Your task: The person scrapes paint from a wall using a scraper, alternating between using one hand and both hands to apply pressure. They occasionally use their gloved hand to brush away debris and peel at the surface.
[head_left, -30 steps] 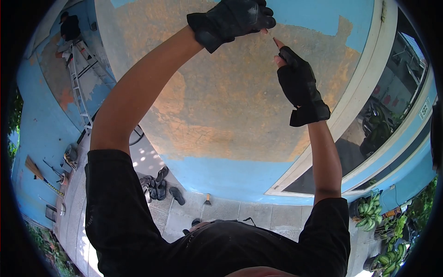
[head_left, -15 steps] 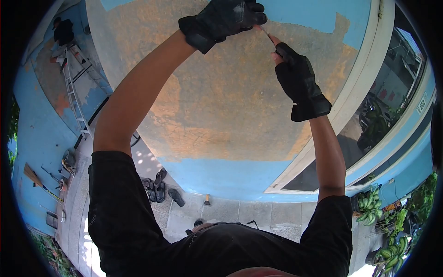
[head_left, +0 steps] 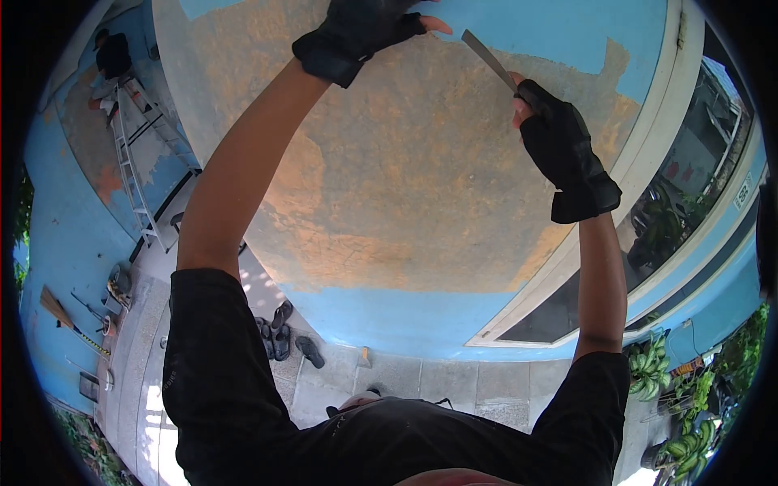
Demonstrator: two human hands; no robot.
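My right hand [head_left: 555,134], in a black fingerless glove, is closed round a thin flat metal blade [head_left: 489,60] that points up and to the left. The blade's tip is near the lower edge of the blue paint [head_left: 535,28] on the wall. My left hand [head_left: 369,31], gloved the same way, is at the top edge of the view by the wall, its thumb stretched out toward the blade without touching it. Its other fingers are partly cut off by the frame. Between my arms the wall shows a bare brown and orange patch [head_left: 405,170].
A person [head_left: 112,55] is on a metal ladder [head_left: 130,154] at the upper left. Sandals [head_left: 281,342] and a brush-like tool [head_left: 365,357] lie on the floor below. A broom [head_left: 61,312] leans on the left wall. Framed glass [head_left: 547,316] and potted plants [head_left: 648,368] are at the right.
My left hand has moved up and left, away from the blade. My right hand has moved right and slightly down with the blade, which now shows at greater length.
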